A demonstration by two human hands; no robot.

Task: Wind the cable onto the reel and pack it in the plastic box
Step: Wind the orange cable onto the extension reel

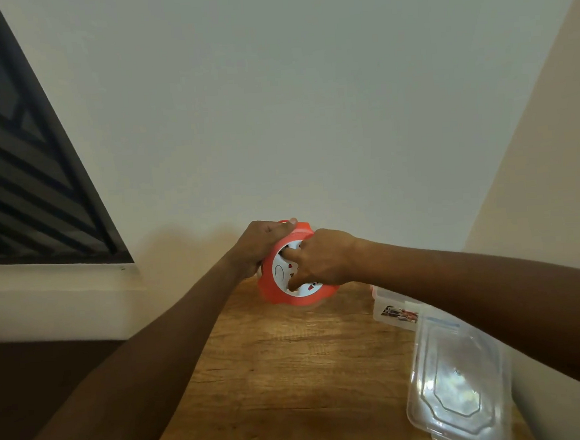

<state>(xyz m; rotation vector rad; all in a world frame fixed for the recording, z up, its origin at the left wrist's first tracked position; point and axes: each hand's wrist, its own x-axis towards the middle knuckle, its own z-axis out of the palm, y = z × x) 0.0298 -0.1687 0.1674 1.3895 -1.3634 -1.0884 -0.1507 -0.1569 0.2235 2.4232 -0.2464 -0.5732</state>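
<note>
Clear lid (459, 385) lower right, plastic box (391, 307) behind it
left hand (266, 243) grips orange reel (280, 297) steady so right hand (322, 260) fingers pinch its white hub to crank

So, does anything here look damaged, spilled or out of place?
Nothing stands out. Both hands hold the orange reel above the wooden table; the plastic box is open, its clear lid lying flat beside it.

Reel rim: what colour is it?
The reel rim is orange-red, around a white face; the head view shows it.
</note>
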